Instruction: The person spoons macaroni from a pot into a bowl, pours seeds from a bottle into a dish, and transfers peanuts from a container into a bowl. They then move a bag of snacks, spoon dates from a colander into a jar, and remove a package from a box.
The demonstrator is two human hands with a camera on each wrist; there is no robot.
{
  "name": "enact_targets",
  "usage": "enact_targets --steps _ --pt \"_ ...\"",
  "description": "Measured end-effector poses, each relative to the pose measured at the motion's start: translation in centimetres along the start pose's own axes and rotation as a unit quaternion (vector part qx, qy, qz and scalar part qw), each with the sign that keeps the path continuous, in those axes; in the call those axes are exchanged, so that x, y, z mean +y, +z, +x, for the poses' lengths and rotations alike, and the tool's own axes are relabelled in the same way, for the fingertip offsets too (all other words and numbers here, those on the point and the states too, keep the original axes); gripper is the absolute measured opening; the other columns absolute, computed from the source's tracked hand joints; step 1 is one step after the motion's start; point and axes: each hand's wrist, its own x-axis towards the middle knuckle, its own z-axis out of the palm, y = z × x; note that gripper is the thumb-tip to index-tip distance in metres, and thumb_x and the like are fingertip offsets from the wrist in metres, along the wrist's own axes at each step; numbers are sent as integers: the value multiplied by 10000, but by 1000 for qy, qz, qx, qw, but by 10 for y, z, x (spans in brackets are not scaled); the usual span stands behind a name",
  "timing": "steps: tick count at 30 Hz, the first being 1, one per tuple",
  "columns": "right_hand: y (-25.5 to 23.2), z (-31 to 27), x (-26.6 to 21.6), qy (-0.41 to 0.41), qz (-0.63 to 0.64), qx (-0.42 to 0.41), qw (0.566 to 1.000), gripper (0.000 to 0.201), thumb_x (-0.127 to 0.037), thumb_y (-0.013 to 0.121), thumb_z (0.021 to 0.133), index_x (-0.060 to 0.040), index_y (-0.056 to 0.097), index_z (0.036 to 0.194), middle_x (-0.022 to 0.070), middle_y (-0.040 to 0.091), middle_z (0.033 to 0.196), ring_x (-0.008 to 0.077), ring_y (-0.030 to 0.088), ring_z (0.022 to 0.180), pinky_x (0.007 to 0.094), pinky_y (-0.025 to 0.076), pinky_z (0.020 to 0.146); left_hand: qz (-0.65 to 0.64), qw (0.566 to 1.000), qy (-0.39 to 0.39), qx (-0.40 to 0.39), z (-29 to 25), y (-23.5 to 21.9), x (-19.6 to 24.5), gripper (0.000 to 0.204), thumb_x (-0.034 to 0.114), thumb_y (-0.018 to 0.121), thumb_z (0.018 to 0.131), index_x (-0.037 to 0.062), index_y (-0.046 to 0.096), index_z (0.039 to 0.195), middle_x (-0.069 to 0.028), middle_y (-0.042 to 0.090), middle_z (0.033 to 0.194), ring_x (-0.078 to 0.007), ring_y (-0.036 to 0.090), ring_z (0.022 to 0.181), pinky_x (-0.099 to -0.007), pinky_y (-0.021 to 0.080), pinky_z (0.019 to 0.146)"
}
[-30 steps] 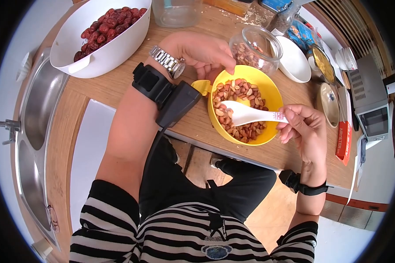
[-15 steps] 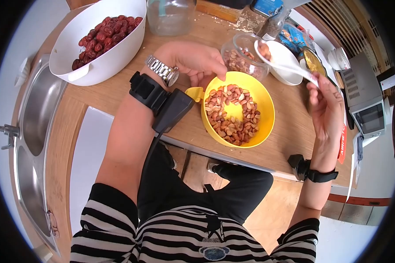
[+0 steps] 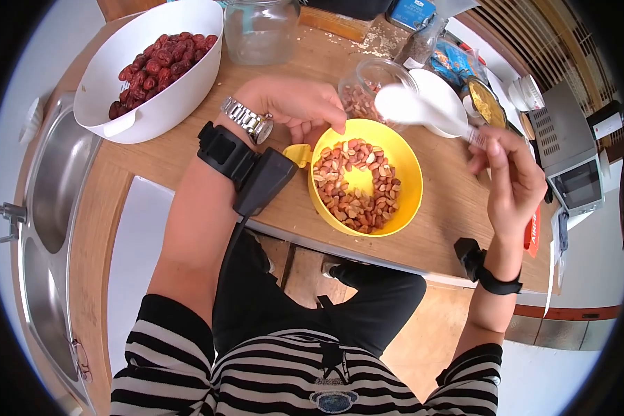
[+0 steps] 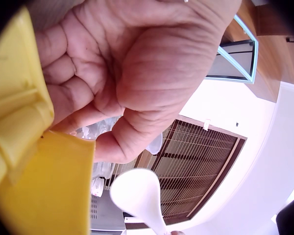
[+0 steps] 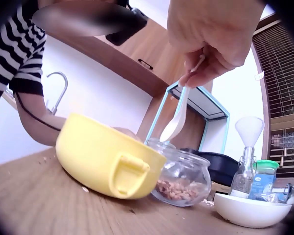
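A yellow bowl [image 3: 410, 163] with a ring of shelled peanuts [image 3: 357, 208] stands at the counter's front edge. My left hand [image 3: 301, 107] grips its rim at the back left, thumb on the rim in the left wrist view. A white spoon [image 3: 403, 105], blurred in the head view, is pinched by its handle end in my right hand [image 3: 512, 182]. The spoon's bowl hangs tilted down over the glass jar [image 5: 186, 171] in the right wrist view. Peanuts lie in the bottom of that jar, just behind the yellow bowl.
A white basin [image 3: 200, 87] of red dates [image 3: 161, 66] is at the left, beside a sink [image 3: 59, 187]. Behind are a large glass jar [image 3: 260, 35] and a bottle with a funnel [image 5: 246, 166]. A white bowl [image 3: 440, 93] stands right of the peanut jar.
My right hand has lifted the spoon, loaded with peanuts, out of the yellow bowl and swung it over the glass jar, where it is tipped. My left hand stays at the rim.
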Motion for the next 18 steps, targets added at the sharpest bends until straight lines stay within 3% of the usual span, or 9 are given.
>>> enact_targets --steps 1,3,6,8,10,11,13,16,18 --pt "-2 -2 -6 1 0 0 1000 85 7 508 778 7 578 826 60 593 713 81 509 524 195 428 489 -5 1000 -1 -2 -1 1 1 252 165 491 749 -49 542 870 -79 581 651 -98 566 511 -227 490 436" --pt "-3 -5 -15 -23 -94 -114 989 52 20 523 755 14 574 767 64 585 685 103 506 515 217 415 467 -9 1000 -1 -5 -1 1 2 252 165 493 747 -49 542 871 -79 582 649 -98 566 507 -225 488 430" --pt "-5 -6 -12 -104 -182 -182 961 29 33 537 729 25 564 734 83 568 657 138 511 494 238 406 449 -8 1000 -4 9 -1 1 2 250 162 495 746 -48 541 874 -81 584 647 -99 567 501 -222 486 422" --pt "-5 -10 -10 -98 -162 -185 964 44 34 549 715 37 561 757 110 543 628 165 510 472 255 398 438 -10 1000 -4 8 -1 1 2 245 156 493 748 -49 540 874 -81 584 645 -100 567 500 -221 486 423" --pt "-6 -14 -11 -3 -90 -213 973 56 5 539 746 41 565 780 97 558 623 139 511 459 238 407 433 -8 1000 -2 5 0 0 1 242 155 491 750 -50 540 869 -81 583 643 -99 567 501 -219 485 423" --pt "-4 -17 -11 -3 -89 -214 973 56 5 539 746 41 565 780 97 558 623 139 511 459 238 407 433 -6 1000 1 3 0 0 1 239 154 489 752 -50 539 865 -80 583 641 -99 567 501 -218 485 422" --pt "1 -22 -10 208 83 -209 952 120 -57 520 790 50 563 824 83 570 630 112 526 471 209 425 443 -10 1000 1 2 0 0 0 236 154 487 753 -50 539 859 -78 582 639 -97 566 498 -215 483 420" --pt "11 -29 2 313 212 -202 903 182 -112 501 816 56 555 858 78 575 644 99 544 491 190 446 455 -14 1000 2 -2 0 0 0 230 154 484 755 -48 540 848 -74 581 635 -93 564 493 -209 480 415" --pt "14 -33 10 332 235 -192 893 196 -125 507 813 57 553 871 89 575 641 107 555 498 191 454 452 -16 1000 1 -6 0 0 0 227 154 483 755 -47 540 842 -73 580 633 -91 563 490 -207 478 412"
